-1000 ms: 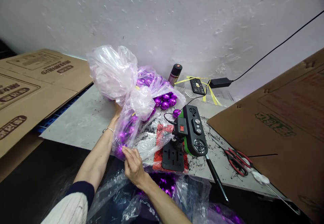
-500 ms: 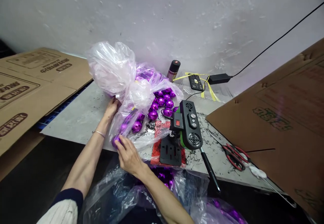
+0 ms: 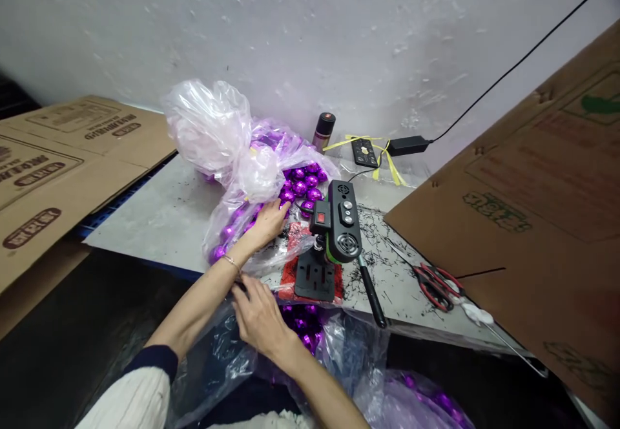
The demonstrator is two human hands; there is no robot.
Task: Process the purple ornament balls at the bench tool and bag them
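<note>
My left hand [image 3: 269,223] reaches over the table, fingertips among shiny purple faceted balls [image 3: 299,188] at the mouth of a clear plastic bag [image 3: 208,128]. Its fingers are partly hidden, so whether it grips a ball is unclear. Below the left forearm, at the table's front edge, my right hand [image 3: 261,318] has its fingers bent and closed; what they hold, if anything, cannot be made out. One purple ball [image 3: 217,252] lies under the plastic, left of my left wrist. A black device with a red switch [image 3: 346,221] stands right of the left hand, over a slotted black plate [image 3: 314,279].
Red-handled scissors [image 3: 436,285] lie at the right by a leaning cardboard box [image 3: 513,203]. A spray can [image 3: 323,132] and a black power adapter [image 3: 407,145] are near the wall. Flattened cardboard [image 3: 97,157] fills the left. Another bag of purple balls [image 3: 303,325] hangs below the table edge.
My left hand has moved from beside the bag, right and forward, to the loose balls. My right hand has left the ball at the bag's lower left and drawn back toward the table edge.
</note>
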